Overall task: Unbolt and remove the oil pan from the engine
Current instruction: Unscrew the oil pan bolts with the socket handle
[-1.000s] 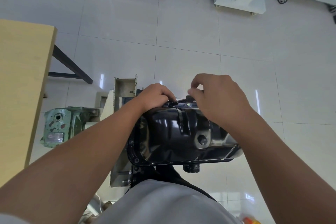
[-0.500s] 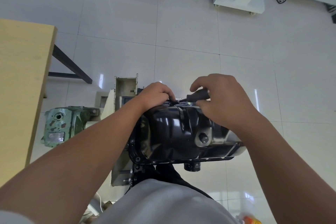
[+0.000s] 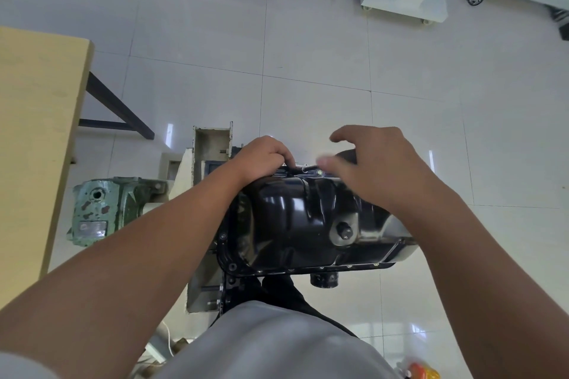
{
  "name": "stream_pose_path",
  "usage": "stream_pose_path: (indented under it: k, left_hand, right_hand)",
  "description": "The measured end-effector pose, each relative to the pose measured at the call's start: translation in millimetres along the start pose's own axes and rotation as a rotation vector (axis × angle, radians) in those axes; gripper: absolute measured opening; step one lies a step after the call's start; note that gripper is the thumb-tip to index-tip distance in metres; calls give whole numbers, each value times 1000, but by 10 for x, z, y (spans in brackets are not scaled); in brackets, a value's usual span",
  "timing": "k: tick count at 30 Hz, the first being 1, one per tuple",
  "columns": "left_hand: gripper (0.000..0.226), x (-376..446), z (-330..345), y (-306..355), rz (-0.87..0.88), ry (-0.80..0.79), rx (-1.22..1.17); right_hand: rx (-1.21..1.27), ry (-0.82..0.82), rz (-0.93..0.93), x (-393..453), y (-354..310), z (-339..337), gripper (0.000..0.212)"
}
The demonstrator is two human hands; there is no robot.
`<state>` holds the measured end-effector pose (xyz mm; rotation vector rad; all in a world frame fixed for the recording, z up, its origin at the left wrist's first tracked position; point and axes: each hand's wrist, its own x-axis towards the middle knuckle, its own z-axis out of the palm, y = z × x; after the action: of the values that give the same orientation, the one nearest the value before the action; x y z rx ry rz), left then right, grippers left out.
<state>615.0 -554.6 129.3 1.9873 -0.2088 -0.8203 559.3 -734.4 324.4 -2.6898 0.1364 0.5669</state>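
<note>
Both hands [image 3: 264, 160] [image 3: 378, 169] work a tool [image 3: 303, 168] at the oil pan's [image 3: 295, 218] far rim

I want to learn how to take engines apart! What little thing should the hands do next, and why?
Probably close the right hand back around the dark tool handle and keep turning. The left hand steadies the tool's tip at the far rim of the black oil pan, and bolts still show along the rim, so the pan likely cannot lift off yet.
</note>
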Motion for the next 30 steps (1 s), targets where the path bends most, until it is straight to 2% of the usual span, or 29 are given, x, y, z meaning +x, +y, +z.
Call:
stream_pose_path:
  k: [2, 4, 6, 8, 9, 12, 14, 16, 18, 21, 26, 30]
  left_hand:
    - [48, 3, -2, 3, 4, -7, 6]
    - [48, 5, -2, 6, 6, -13, 10]
    - [48, 3, -4, 7, 7, -13, 16]
    - [48, 6, -5, 4, 11, -17, 19]
    - [47, 4, -5, 4, 12, -21, 17]
    - [47, -6, -14, 10, 18, -32, 17]
    - [45, -5, -18, 17, 27, -46, 20]
    - [42, -5, -19, 24, 36, -67, 37]
    - [39, -2, -22, 25, 39, -88, 51]
    - [35, -6, -26, 26, 39, -118, 48]
    - [28, -25, -45, 82, 5, -175, 57]
    - [24, -18, -50, 100, -15, -199, 63]
  right_hand:
    - [-5, 34, 27, 10, 4, 23, 19]
    - [-15, 68, -43, -18, -12, 11, 8]
    - [-63, 57, -156, -62, -17, -12, 30]
    - [-49, 28, -179, -67, 1, -15, 48]
    - [-37, -3, -143, -61, 17, -12, 45]
    - [18, -1, 11, -11, 74, 40, 13]
    - [57, 91, -4, -11, 115, 61, 11]
    - [27, 116, -71, -64, 108, 43, 4]
    - [-18, 92, -126, -98, 141, 37, 18]
    - [57, 74, -126, -97, 235, 20, 36]
    - [182, 117, -123, -146, 391, 35, 42]
    - [264, 166, -75, -205, 487, 60, 37]
